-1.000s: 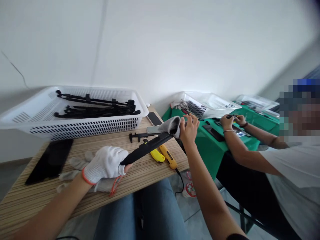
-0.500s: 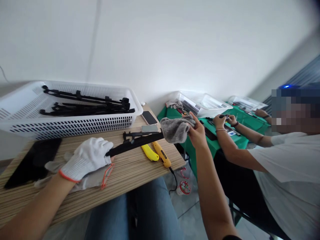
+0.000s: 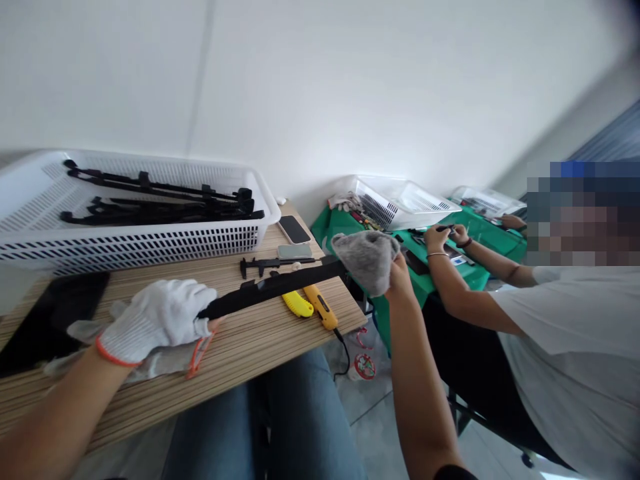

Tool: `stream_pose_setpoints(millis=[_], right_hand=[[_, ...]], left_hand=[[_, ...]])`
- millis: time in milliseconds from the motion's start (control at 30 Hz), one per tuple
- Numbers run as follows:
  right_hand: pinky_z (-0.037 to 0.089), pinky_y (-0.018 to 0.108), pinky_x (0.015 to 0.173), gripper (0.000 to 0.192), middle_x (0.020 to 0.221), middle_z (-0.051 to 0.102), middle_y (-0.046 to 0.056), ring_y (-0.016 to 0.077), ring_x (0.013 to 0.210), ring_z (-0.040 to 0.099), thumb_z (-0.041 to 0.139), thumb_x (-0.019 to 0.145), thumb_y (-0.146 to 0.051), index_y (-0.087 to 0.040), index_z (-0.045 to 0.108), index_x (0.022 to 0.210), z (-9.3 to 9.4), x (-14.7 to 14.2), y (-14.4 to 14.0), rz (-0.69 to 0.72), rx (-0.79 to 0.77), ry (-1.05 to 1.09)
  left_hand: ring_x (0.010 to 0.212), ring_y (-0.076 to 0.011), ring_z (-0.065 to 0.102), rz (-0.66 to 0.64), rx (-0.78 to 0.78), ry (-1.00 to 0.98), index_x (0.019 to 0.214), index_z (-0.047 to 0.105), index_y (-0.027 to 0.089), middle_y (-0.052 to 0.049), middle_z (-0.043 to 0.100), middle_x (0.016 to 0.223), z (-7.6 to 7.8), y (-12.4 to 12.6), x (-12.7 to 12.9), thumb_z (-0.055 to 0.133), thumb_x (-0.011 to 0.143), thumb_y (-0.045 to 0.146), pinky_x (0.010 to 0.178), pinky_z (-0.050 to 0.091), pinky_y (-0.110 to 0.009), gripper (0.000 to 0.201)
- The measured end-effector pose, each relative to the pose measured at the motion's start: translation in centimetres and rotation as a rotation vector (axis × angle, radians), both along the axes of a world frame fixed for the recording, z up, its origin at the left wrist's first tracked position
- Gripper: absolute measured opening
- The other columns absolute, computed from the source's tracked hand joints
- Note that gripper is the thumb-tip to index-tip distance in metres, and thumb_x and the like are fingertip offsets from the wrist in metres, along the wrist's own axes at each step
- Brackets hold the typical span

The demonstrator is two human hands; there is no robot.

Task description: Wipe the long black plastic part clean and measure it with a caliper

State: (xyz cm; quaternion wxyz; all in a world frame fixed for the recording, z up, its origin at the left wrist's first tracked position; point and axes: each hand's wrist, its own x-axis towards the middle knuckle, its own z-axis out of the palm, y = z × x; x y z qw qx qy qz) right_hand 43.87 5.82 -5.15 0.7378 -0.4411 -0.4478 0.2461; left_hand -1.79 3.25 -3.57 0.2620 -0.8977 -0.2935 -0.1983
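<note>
A long black plastic strip (image 3: pixel 275 283) slants over the wooden table. Its near end sits in my left hand (image 3: pixel 163 317), which wears a white knit glove and is closed round it. My bare right hand (image 3: pixel 399 277) grips a grey cloth (image 3: pixel 367 260) that covers the strip's far end. Under and beside the strip lie a black caliper (image 3: pixel 265 265), a yellow utility knife (image 3: pixel 299 304) and an orange-yellow corded tool (image 3: pixel 321 307). A second pale glove (image 3: pixel 165 360) lies beneath my left hand.
Behind the table edge, a white basket (image 3: pixel 215 241) holds several black strips (image 3: pixel 165 203). Phones (image 3: pixel 294 230) lie near the back. At left is a black flat panel (image 3: pixel 55 320). To the right, a co-worker (image 3: pixel 565 327) sits at a green-covered table (image 3: pixel 473 273).
The cloth has shifted right and slightly down at the strip's far end, its folds now wrapped differently. My left hand still grips the near end. The whole view has turned a little.
</note>
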Motion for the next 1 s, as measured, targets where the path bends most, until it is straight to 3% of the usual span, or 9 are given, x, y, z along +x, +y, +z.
stream_pose_setpoints(millis=[100, 267, 367, 500, 567, 633, 767, 900, 1000], right_hand=[[0.059, 0.049, 0.09, 0.037, 0.114, 0.077, 0.012, 0.0318, 0.105, 0.075, 0.083, 0.07, -0.046, -0.027, 0.078, 0.101, -0.4, 0.8, 0.2, 0.137, -0.078, -0.124], [0.061, 0.049, 0.078, 0.059, 0.126, 0.073, 0.018, 0.0332, 0.098, 0.077, 0.072, 0.079, -0.055, -0.028, 0.069, 0.132, -1.4, 2.5, 0.5, 0.045, -0.022, -0.116], [0.06, 0.049, 0.084, 0.069, 0.13, 0.07, 0.019, 0.0339, 0.107, 0.074, 0.072, 0.081, -0.051, -0.029, 0.059, 0.145, -1.4, 3.0, 0.2, -0.048, -0.008, -0.279], [0.036, 0.064, 0.115, 0.032, 0.137, 0.066, 0.015, 0.0389, 0.142, 0.05, 0.06, 0.09, -0.04, -0.029, 0.079, 0.115, 0.1, 2.4, -1.5, -0.248, -0.04, -0.686], [0.026, 0.067, 0.121, 0.03, 0.141, 0.064, 0.012, 0.0386, 0.148, 0.042, 0.054, 0.094, -0.038, -0.029, 0.081, 0.105, 1.1, 1.7, -2.5, -0.232, -0.081, -0.789], [0.029, 0.064, 0.122, 0.033, 0.146, 0.061, 0.011, 0.0364, 0.146, 0.044, 0.058, 0.094, -0.042, -0.029, 0.077, 0.117, 2.0, 0.7, -3.2, -0.153, -0.118, -0.8], [0.043, 0.054, 0.118, 0.074, 0.145, 0.061, 0.011, 0.0327, 0.136, 0.055, 0.082, 0.074, -0.05, -0.026, 0.061, 0.14, 2.7, -1.0, -3.2, -0.116, -0.154, -0.733], [0.05, 0.047, 0.11, 0.043, 0.121, 0.073, 0.009, 0.0279, 0.118, 0.066, 0.065, 0.087, -0.05, -0.023, 0.069, 0.121, 2.4, -1.5, -2.6, -0.209, -0.098, -0.572], [0.046, 0.049, 0.115, 0.046, 0.13, 0.068, 0.011, 0.0285, 0.128, 0.061, 0.064, 0.089, -0.05, -0.023, 0.066, 0.126, 1.9, -1.6, -2.2, -0.24, -0.069, -0.563]], left_hand=[[0.047, -0.0134, 0.051, -0.012, 0.056, -0.027, 0.063, 0.056, 0.026, 0.002, 0.054, 0.054, 0.3, -0.2, 0.5, 0.042, 0.09, 0.049, 0.046, 0.034, -0.033, 0.039], [0.048, -0.0122, 0.054, -0.02, 0.087, 0.004, 0.061, 0.055, 0.026, 0.003, 0.054, 0.054, 0.6, -0.3, 0.8, 0.039, 0.09, 0.048, 0.045, 0.036, -0.033, 0.04], [0.047, -0.0113, 0.055, 0.006, 0.055, -0.018, 0.062, 0.057, 0.025, 0.003, 0.055, 0.054, 0.4, -0.2, 0.6, 0.037, 0.088, 0.054, 0.045, 0.035, -0.032, 0.044], [0.045, -0.0106, 0.055, 0.007, 0.054, -0.019, 0.062, 0.056, 0.023, 0.004, 0.054, 0.053, 0.2, -0.1, 0.4, 0.032, 0.088, 0.055, 0.045, 0.034, -0.032, 0.047], [0.045, -0.0108, 0.055, 0.0, 0.067, -0.019, 0.062, 0.055, 0.023, 0.004, 0.054, 0.053, 0.4, -0.1, 0.6, 0.031, 0.089, 0.054, 0.045, 0.034, -0.032, 0.048], [0.043, -0.0111, 0.054, -0.025, 0.086, -0.045, 0.062, 0.055, 0.024, 0.003, 0.054, 0.052, 0.7, -0.2, 0.7, 0.031, 0.09, 0.053, 0.044, 0.034, -0.032, 0.046], [0.041, -0.0127, 0.051, -0.116, 0.111, -0.075, 0.061, 0.053, 0.026, 0.003, 0.053, 0.051, 1.6, -0.6, 0.9, 0.038, 0.095, 0.048, 0.04, 0.034, -0.032, 0.044], [0.04, -0.0152, 0.053, -0.153, 0.125, -0.052, 0.062, 0.056, 0.025, 0.002, 0.055, 0.051, 2.5, -1.0, 1.0, 0.033, 0.103, 0.048, 0.039, 0.039, -0.032, 0.052], [0.039, -0.0152, 0.052, -0.156, 0.112, -0.078, 0.061, 0.056, 0.024, 0.002, 0.054, 0.05, 2.8, -1.3, 1.4, 0.03, 0.105, 0.045, 0.038, 0.037, -0.032, 0.055]])
